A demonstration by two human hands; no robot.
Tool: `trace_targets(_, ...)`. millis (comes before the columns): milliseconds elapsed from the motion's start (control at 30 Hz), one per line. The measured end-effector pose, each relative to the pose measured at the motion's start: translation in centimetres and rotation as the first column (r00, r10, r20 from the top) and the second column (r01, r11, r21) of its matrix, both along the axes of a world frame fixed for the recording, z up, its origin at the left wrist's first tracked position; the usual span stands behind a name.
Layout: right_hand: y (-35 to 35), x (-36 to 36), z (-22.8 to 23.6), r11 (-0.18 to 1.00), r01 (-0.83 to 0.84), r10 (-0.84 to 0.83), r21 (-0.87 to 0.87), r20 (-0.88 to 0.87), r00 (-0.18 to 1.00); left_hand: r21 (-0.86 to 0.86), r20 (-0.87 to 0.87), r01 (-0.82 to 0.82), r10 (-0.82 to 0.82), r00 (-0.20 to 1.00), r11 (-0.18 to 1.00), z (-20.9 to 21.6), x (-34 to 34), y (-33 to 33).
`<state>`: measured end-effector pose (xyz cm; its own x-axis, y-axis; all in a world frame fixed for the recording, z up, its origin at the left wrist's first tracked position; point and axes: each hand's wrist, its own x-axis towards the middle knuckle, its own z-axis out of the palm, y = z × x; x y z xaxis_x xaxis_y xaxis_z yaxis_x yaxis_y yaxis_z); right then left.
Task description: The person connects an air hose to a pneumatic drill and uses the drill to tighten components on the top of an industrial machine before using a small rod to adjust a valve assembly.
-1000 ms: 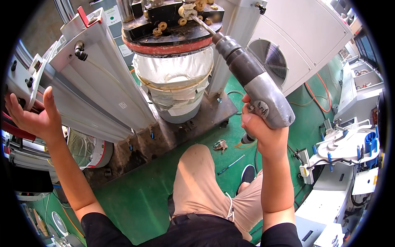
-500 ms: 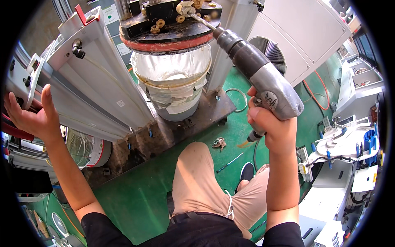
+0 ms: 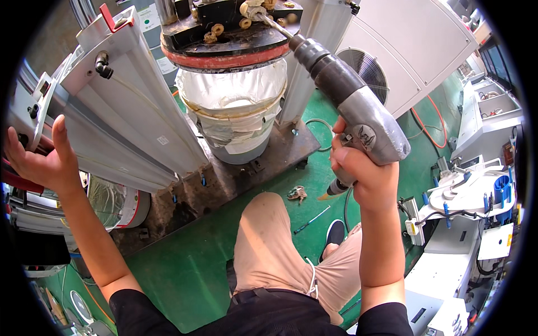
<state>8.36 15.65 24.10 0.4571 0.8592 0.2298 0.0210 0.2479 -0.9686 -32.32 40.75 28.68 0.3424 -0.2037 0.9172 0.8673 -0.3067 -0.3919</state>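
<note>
My right hand (image 3: 364,168) is wrapped round the grip of a silver and black pneumatic drill (image 3: 367,115). Its long bit reaches up and left to a cream-crusted fitting (image 3: 253,11) on a black round plate (image 3: 235,46) with a red rim; whether the tip is inside the fitting, I cannot tell. Under the plate stands a bucket (image 3: 238,126) with a pale plastic liner hanging over its side. My left hand (image 3: 47,162) is raised with fingers spread and nothing visible in it, beside the grey machine column (image 3: 134,106).
The machine stands on a stained metal base (image 3: 185,210). A screwdriver (image 3: 311,220) and a crumpled rag (image 3: 297,194) lie on the green floor. Behind the drill is a white cabinet with a fan grille (image 3: 367,73). A white-topped work cart (image 3: 465,193) stands at right.
The view has shifted very slightly. My right hand and the drill sit a little further left, the bit still at the fitting; my left hand stays spread by the column.
</note>
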Motion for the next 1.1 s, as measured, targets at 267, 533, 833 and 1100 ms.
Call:
trace_targets(267, 0.3, -0.6, 0.0, 1.0, -0.008, 0.009, 0.024, -0.061, 0.998, -0.03, 0.007, 0.054, -0.054, 0.999, 0.998, -0.1, 0.2, 0.0)
trace_targets(533, 0.9, -1.2, 0.3, 0.997, 0.081, -0.081, -0.009, 0.012, 0.997, -0.057, 0.013, 0.101, -0.101, 0.995, 0.993, -0.1, 0.1, 0.2)
trace_targets(833, 0.5, -0.6, 0.2, 1.0, 0.019, -0.019, -0.001, -0.02, 1.0, -0.123, 0.033, 0.223, -0.221, 0.975, 0.967, 0.5, 0.3, 0.2)
trace_targets(1100, 0.9, -0.4, 1.2, 0.998, 0.065, -0.065, 0.0, -0.019, 0.998, -0.052, 0.022, 0.099, -0.098, 0.995, 0.994, 0.0, 0.4, -0.1)
